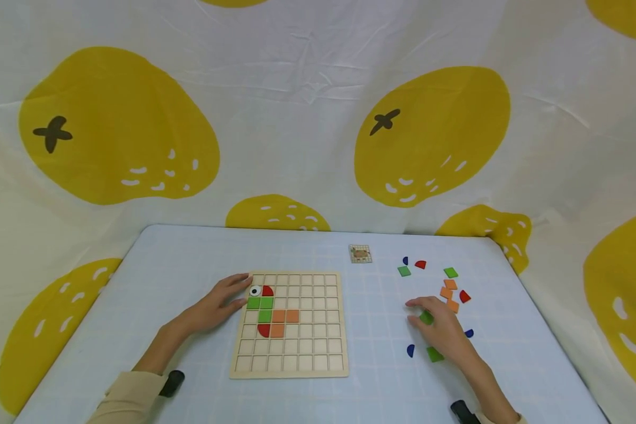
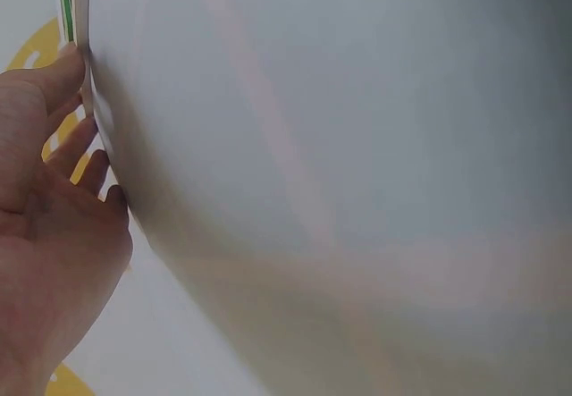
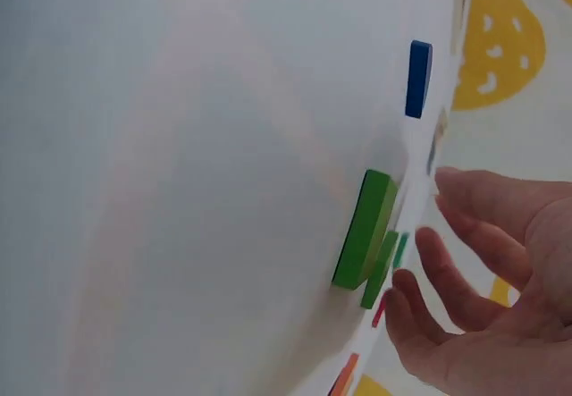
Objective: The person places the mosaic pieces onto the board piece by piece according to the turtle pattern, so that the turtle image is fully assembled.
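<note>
A square wooden grid board [image 1: 318,354] lies on the table, with green, orange and red tiles and a round eye tile [image 1: 255,291] in its upper left cells. My left hand [image 1: 219,306] rests against the board's left edge, fingertips near the top corner and thumb lower down. On the right, my right hand [image 1: 441,328] hovers low over a green square tile [image 1: 426,317], fingers spread and relaxed with nothing held. Another green square [image 1: 435,354] lies just below that hand; a blue half-round tile [image 1: 410,351] is to its left. The right wrist view shows the fingers beyond the green tile [image 3: 365,231].
Beyond the right hand lie orange squares [image 1: 446,292], a red quarter-round tile [image 1: 464,296] and a green square [image 1: 450,272]. More loose tiles, including a red one [image 1: 421,264], sit farther back. A small picture card [image 1: 360,254] lies behind the board. A fruit-patterned cloth [image 1: 307,147] hangs behind the table.
</note>
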The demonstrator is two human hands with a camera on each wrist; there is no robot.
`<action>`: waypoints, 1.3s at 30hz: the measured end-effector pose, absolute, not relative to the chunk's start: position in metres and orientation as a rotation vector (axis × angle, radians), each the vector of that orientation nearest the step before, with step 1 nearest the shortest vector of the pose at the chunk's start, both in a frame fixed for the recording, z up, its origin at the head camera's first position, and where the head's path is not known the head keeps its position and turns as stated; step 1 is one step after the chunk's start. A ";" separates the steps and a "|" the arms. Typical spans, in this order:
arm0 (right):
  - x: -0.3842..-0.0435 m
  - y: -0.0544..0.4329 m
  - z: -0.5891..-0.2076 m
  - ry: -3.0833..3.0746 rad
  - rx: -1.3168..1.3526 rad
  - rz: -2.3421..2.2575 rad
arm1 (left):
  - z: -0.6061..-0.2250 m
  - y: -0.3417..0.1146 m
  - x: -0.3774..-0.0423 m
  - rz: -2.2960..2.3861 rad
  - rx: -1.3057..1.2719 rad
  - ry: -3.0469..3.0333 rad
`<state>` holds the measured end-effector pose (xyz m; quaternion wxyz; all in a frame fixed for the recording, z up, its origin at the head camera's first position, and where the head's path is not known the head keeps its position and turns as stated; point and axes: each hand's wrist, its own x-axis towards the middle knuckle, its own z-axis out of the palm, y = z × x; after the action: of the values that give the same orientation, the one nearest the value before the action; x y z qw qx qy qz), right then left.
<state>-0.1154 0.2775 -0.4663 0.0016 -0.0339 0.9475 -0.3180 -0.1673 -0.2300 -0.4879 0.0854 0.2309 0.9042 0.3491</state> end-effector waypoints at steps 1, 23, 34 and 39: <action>-0.115 0.280 -0.466 2.963 -0.105 -0.981 | -0.488 -0.230 -0.167 1.044 0.688 2.695; -0.112 0.291 -0.466 2.964 -0.128 -1.028 | -0.485 -0.231 -0.165 1.039 0.657 2.694; -0.119 0.270 -0.466 2.971 -0.107 -1.082 | -0.484 -0.229 -0.165 1.045 0.648 2.674; -0.121 0.260 -0.466 2.983 -0.149 -1.146 | -0.483 -0.228 -0.165 1.042 0.645 2.677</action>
<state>-0.1214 0.2595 -0.4659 -0.0286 -0.0466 0.9320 -0.3582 -0.1652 -0.2278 -0.4828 0.0988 0.2179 0.9049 0.3521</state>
